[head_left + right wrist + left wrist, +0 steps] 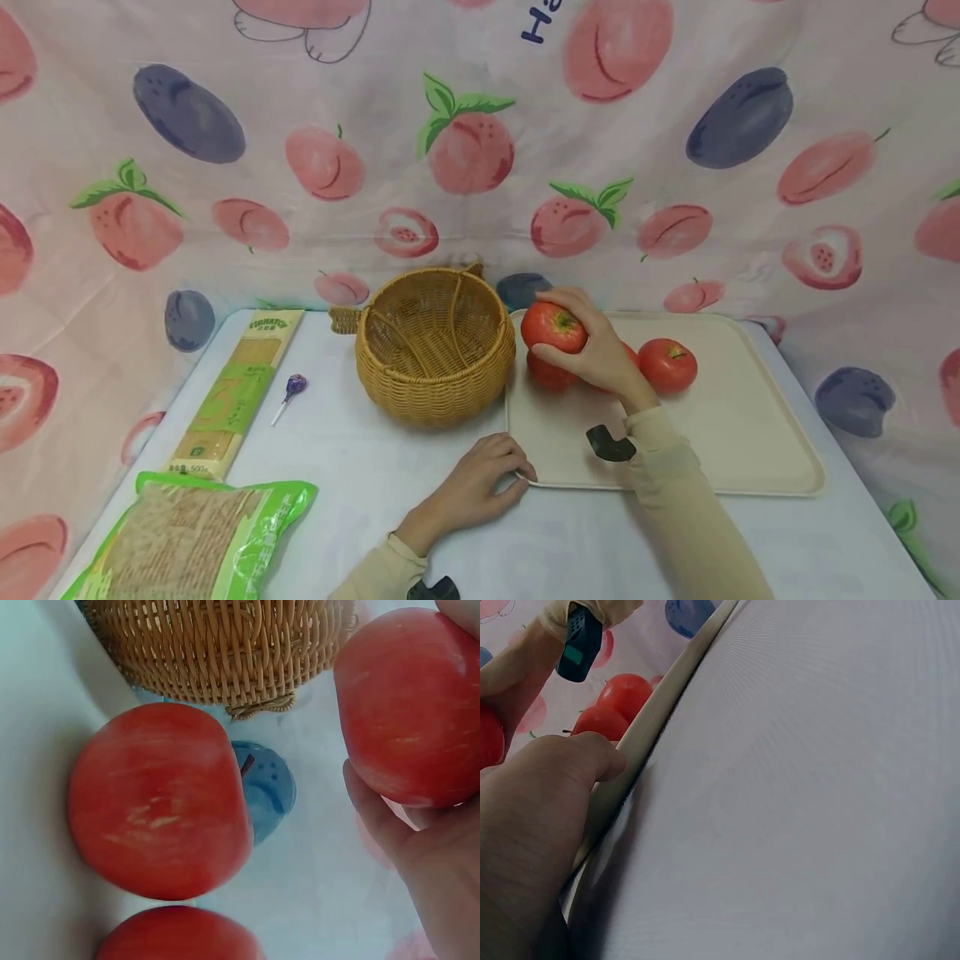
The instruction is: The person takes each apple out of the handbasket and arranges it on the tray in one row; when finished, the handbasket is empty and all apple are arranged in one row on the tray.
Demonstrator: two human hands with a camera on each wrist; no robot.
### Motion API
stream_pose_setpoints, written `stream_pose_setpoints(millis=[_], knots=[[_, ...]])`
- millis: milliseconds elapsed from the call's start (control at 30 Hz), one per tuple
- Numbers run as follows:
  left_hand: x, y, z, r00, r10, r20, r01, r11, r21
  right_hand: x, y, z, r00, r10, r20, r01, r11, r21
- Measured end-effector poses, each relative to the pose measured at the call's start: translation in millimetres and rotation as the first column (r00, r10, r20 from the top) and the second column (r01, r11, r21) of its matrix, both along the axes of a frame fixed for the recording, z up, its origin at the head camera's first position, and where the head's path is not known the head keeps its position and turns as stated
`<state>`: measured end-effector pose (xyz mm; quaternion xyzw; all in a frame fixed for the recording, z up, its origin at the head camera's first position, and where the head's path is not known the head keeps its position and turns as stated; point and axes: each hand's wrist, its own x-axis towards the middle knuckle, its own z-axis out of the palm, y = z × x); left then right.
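Note:
My right hand point(600, 350) holds a red apple point(553, 327) from the right, fingers over its top and thumb below, above the left part of a beige tray point(735, 417). In the right wrist view the held apple point(409, 712) is apart from another apple point(161, 802). On the tray sit a red apple point(667, 365) right of the hand and others point(551, 372) partly hidden by it. My left hand point(476, 483) grips the tray's front left corner; in the left wrist view its thumb point(604, 757) lies against the rim, other fingers hidden.
A woven basket point(431, 400) stands left of the tray, close to its edge. Farther left lie a lollipop point(296, 385), a long pack of noodles point(236, 392) and a green-edged bag point(195, 533). A fruit-print cloth point(465, 225) hangs behind the table.

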<state>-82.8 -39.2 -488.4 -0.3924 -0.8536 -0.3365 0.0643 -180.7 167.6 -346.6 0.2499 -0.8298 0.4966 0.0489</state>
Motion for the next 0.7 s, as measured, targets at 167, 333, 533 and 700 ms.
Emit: stream_pose_setpoints(millis=[167, 333, 533, 700], knots=[[-0.5, 0, 0.1, 1.000, -0.005, 0.026, 0.004, 1.000, 0.007, 9.0, 9, -5.1, 0.997, -0.058, 0.046, 0.056, 0.997, 0.044], [0.8, -2, -0.5, 1.000, -0.006, 0.030, 0.006, 1.000, -0.007, 20.5, 18, -14.9, 0.990, -0.116, 0.084, 0.113, 0.993, 0.030], [1.3, -4, 2.9, 1.000, 0.002, 0.017, -0.002, 1.000, -0.027, 27.3, 27, -24.0, 0.989, -0.120, 0.087, 0.122, 0.992, -0.013], [-0.4, -2, 4.5, 0.999, -0.002, 0.044, 0.003, 1.000, -0.021, 29.5, 36, -26.4, 0.987, -0.149, 0.055, 0.149, 0.989, 0.012]])
